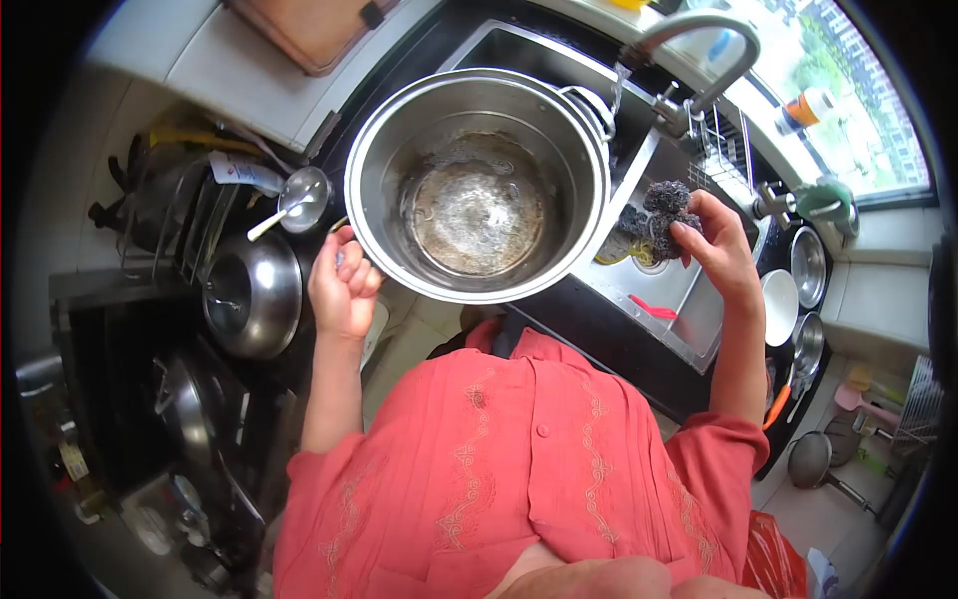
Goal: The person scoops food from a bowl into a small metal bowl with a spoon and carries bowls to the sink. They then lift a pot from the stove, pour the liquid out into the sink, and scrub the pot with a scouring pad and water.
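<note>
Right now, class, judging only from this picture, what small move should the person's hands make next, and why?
Probably bring the right hand with the steel wool scrubber across into the pot. The left hand grips the pot's rim handle and holds it beside the sink. Its bottom looks stained with residue, and the scrubber sits outside the pot, not touching it.

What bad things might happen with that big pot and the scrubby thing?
The left hand alone grips the big steel pot by its rim, held partly out past the sink; it might slip or tip and spill the dirty water inside onto the red shirt. The wiry scrubber in the right hand could scratch fingers.
</note>
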Available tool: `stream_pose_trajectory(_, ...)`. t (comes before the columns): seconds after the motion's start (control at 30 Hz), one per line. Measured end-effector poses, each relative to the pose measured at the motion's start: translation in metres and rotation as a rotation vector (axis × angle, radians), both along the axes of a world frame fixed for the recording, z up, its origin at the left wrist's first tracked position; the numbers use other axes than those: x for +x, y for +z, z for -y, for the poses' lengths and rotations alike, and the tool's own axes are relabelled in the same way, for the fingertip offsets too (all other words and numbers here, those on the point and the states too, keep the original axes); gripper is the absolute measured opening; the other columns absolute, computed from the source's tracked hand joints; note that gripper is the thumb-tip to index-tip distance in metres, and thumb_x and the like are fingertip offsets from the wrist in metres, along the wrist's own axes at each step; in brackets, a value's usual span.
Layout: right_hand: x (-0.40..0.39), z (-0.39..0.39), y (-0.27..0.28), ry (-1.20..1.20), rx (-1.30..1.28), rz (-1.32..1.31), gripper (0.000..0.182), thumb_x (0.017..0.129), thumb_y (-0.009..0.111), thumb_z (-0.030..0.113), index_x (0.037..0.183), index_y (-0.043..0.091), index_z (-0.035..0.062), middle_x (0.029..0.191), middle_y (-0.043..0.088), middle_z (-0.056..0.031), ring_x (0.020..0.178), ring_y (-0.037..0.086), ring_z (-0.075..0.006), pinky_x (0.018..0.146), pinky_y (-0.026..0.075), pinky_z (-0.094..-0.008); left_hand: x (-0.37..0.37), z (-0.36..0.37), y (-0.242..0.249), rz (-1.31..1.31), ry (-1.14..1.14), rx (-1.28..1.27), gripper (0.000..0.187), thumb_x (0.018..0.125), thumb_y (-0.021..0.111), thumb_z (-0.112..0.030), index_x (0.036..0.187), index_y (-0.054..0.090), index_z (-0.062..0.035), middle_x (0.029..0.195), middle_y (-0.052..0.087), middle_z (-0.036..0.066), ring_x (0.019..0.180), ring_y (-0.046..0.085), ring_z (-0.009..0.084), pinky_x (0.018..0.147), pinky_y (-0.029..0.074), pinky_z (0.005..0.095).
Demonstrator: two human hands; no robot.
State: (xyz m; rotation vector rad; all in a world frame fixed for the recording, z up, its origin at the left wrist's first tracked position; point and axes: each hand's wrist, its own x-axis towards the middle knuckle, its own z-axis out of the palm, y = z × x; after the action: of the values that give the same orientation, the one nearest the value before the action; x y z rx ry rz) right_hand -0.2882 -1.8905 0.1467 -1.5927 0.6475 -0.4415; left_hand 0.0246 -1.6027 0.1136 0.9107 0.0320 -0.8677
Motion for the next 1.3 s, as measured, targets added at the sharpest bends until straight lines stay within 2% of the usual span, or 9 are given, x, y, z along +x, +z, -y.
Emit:
stream_pose_trajectory(0.17,0.103,-0.036,0.037,0.270,-0.411,-0.130,0.019,0.080,0.066,0.012,0.091,0.055,0.0006,0.070,0.054,-0.0028,0.058,0.047,-0.0064,0.052,0.039,-0.0245,0.005,-0.010,-0.011,-0.060,0.027,-0.007,0.015,0.096,0.045,-0.017,0.093,0.054,-0.0060,0.052,0.030,-0.007,0.039,0.021,0.0032,0.037,0.017,0.0209)
stream_pose_trajectory(0.3,0.210,-0.043,-0.014,0.628,-0.887,-0.289,0.023,0.074,0.066,0.014,0.084,0.052,-0.0013,0.078,0.060,-0.0199,0.076,0.057,-0.0389,0.068,0.045,-0.0425,0.012,-0.018,-0.014,-0.132,-0.022,0.032,0.009,0.089,0.058,-0.014,0.091,0.050,-0.0143,0.057,0.036,-0.006,0.041,0.028,0.0024,0.039,0.022,0.0186)
stream_pose_trajectory(0.5,0.293,-0.033,-0.132,0.653,-1.338,-1.091,0.014,0.079,0.057,0.006,0.085,0.069,0.0054,0.090,0.068,-0.0128,0.087,0.067,-0.0254,0.073,0.053,-0.0338,0.019,-0.021,-0.017,-0.135,-0.090,0.076,0.022,0.086,0.061,-0.012,0.103,0.047,-0.0110,0.062,0.042,-0.003,0.042,0.032,0.0041,0.040,0.029,0.0216)
stream_pose_trajectory(0.7,0.315,-0.086,-0.148,0.681,-1.232,-0.798,0.015,0.077,0.055,0.006,0.090,0.063,0.0043,0.086,0.067,-0.0115,0.085,0.066,-0.0254,0.071,0.054,-0.0337,0.020,-0.019,-0.017,-0.078,-0.086,0.067,0.033,0.089,0.058,-0.014,0.118,0.044,-0.0083,0.062,0.042,-0.002,0.041,0.032,0.0041,0.037,0.031,0.0215)
stream_pose_trajectory(0.77,0.300,-0.103,-0.170,0.720,-1.413,-0.247,0.019,0.077,0.056,0.007,0.096,0.056,0.0045,0.080,0.063,-0.0105,0.079,0.065,-0.0251,0.067,0.053,-0.0337,0.022,-0.018,-0.018,-0.062,-0.105,0.047,0.033,0.090,0.056,-0.015,0.120,0.044,-0.0081,0.061,0.041,-0.002,0.041,0.032,0.0039,0.036,0.030,0.0209)
stream_pose_trajectory(0.83,0.280,-0.123,-0.150,0.887,-1.480,-0.233,0.023,0.076,0.057,0.010,0.098,0.053,0.0042,0.075,0.060,-0.0102,0.075,0.064,-0.0261,0.065,0.052,-0.0334,0.023,-0.018,-0.016,-0.071,-0.101,0.066,0.030,0.092,0.054,-0.015,0.119,0.044,-0.0074,0.060,0.041,-0.002,0.041,0.032,0.0038,0.036,0.029,0.0206)
stream_pose_trajectory(1.03,0.227,-0.106,-0.114,1.620,-1.143,-0.850,0.016,0.076,0.059,0.005,0.093,0.060,0.0058,0.091,0.066,-0.0143,0.088,0.066,-0.0264,0.074,0.053,-0.0365,0.020,-0.018,-0.016,-0.075,-0.094,0.042,0.030,0.092,0.054,-0.014,0.119,0.044,-0.0066,0.060,0.042,-0.002,0.041,0.032,0.0035,0.036,0.029,0.0206)
stream_pose_trajectory(1.17,0.223,-0.026,-0.159,1.234,-1.462,-0.891,0.018,0.077,0.059,0.006,0.095,0.064,0.0067,0.091,0.068,-0.0116,0.088,0.066,-0.0258,0.073,0.054,-0.0345,0.015,-0.015,-0.009,-0.031,-0.094,0.058,0.029,0.093,0.052,-0.014,0.119,0.044,-0.0051,0.056,0.034,-0.005,0.039,0.026,0.0031,0.035,0.026,0.0202)
stream_pose_trajectory(1.3,0.269,-0.028,-0.155,1.042,-1.378,-1.048,0.013,0.077,0.057,0.007,0.084,0.069,0.0074,0.091,0.068,-0.0096,0.090,0.066,-0.0249,0.071,0.054,-0.0344,0.017,-0.019,-0.016,-0.042,-0.118,0.018,0.031,0.092,0.052,-0.013,0.121,0.042,-0.0072,0.059,0.041,-0.002,0.041,0.032,0.0040,0.035,0.029,0.0207)
